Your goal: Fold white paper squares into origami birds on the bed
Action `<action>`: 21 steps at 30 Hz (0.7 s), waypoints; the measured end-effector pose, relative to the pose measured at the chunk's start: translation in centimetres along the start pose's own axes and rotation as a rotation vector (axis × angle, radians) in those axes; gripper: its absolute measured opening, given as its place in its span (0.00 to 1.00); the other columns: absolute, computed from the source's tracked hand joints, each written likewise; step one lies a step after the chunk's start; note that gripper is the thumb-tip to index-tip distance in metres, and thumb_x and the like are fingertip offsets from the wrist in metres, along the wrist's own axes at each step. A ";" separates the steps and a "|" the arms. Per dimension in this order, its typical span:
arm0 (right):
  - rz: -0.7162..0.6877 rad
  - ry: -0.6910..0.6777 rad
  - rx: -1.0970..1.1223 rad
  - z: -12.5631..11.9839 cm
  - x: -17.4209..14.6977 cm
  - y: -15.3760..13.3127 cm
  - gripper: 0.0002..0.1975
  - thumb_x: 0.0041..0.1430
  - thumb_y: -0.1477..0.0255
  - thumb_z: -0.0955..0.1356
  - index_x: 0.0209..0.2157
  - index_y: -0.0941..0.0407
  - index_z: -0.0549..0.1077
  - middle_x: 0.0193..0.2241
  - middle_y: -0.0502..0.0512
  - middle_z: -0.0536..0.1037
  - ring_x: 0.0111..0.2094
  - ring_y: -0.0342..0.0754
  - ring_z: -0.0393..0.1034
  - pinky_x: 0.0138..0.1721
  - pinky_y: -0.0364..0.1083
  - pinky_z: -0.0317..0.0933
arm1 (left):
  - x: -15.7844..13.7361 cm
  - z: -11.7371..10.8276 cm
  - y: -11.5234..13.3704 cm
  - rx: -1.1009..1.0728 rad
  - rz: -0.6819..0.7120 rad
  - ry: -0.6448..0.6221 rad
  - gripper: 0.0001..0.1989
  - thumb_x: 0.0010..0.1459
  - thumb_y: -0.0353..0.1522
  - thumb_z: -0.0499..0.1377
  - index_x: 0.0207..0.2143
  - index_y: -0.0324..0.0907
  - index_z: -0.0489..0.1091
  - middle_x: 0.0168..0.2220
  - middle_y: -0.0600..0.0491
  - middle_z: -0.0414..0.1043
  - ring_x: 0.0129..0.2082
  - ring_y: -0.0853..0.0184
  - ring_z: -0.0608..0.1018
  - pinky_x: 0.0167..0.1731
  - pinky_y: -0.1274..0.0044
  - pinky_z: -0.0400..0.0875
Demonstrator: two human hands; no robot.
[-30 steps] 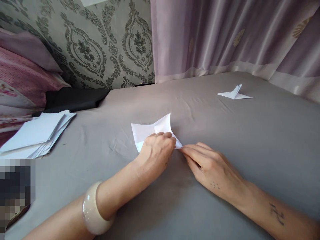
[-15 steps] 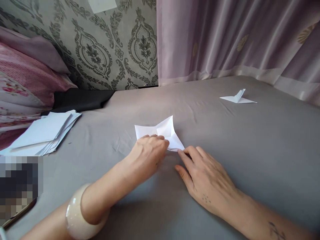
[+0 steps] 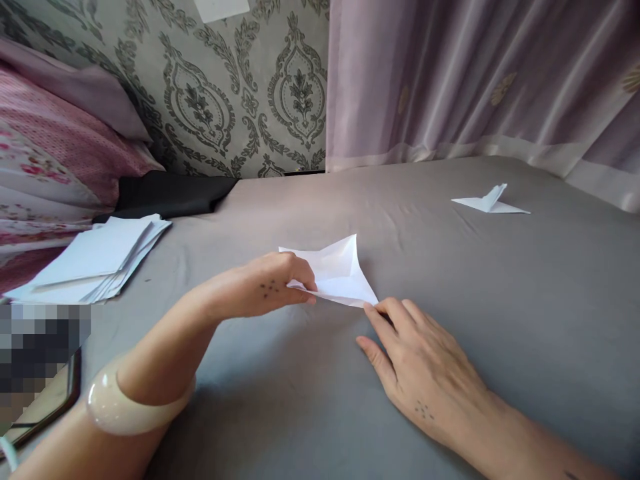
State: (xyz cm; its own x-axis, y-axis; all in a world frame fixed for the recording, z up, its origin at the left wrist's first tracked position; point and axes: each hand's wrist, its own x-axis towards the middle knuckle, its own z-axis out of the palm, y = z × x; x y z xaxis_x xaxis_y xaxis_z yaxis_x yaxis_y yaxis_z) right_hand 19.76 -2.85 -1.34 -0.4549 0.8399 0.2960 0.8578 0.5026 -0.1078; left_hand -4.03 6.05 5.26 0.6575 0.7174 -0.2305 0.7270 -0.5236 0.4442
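Note:
A creased sheet of white paper (image 3: 340, 270) lies in front of me, its far corner raised and its sides bent up. My left hand (image 3: 273, 283), with a pale bangle (image 3: 135, 407) on that arm, is closed on the paper's near left edge, thumb below and fingers over it. At the near right corner, my right hand (image 3: 415, 360) rests on the grey cloth with its index fingertip touching the paper. That hand's thumb is spread away from its stretched fingers.
To the left lies a stack of white paper (image 3: 95, 253) beside black fabric (image 3: 175, 193). A folded white paper shape (image 3: 493, 202) sits at the far right on the grey bed sheet (image 3: 540, 287). A purple curtain (image 3: 425, 80) hangs behind. A dark-rimmed object (image 3: 75, 383) is at lower left, partly blurred.
My left hand has shifted left and turned, uncovering more of the paper, which now looks more opened out. My right hand stays at the near right corner. The view has shifted slightly.

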 end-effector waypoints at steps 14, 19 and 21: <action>0.013 -0.023 0.035 -0.2 0.2 0.0 0.16 0.64 0.66 0.62 0.45 0.61 0.73 0.33 0.57 0.71 0.32 0.49 0.66 0.32 0.50 0.63 | 0.2 -0.6 -0.2 -0.271 -0.393 -0.122 0.17 0.57 0.45 0.55 0.38 0.44 0.75 0.10 0.60 0.62 0.12 0.72 0.61 0.16 0.79 0.56; 0.027 -0.038 0.048 -0.2 0.1 -0.1 0.17 0.65 0.65 0.61 0.46 0.60 0.73 0.33 0.57 0.71 0.32 0.50 0.66 0.31 0.50 0.62 | 1.1 0.4 0.2 -0.477 -0.418 -0.059 0.17 0.56 0.46 0.56 0.32 0.41 0.72 0.19 0.55 0.75 0.16 0.70 0.72 0.20 0.79 0.62; 0.026 -0.053 0.056 -0.3 0.2 0.0 0.18 0.65 0.64 0.61 0.47 0.60 0.73 0.33 0.57 0.71 0.32 0.50 0.66 0.32 0.50 0.62 | 1.4 0.8 -0.1 -0.487 -0.417 -0.049 0.16 0.55 0.44 0.57 0.27 0.41 0.69 0.22 0.53 0.77 0.21 0.68 0.77 0.23 0.79 0.65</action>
State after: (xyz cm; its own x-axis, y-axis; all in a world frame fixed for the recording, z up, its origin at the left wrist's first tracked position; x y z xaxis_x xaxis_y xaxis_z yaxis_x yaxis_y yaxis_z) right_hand 19.69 -2.74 -1.04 -0.4462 0.8617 0.2417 0.8553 0.4901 -0.1680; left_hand -3.03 6.79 4.21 0.3554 0.7878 -0.5031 0.7582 0.0718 0.6480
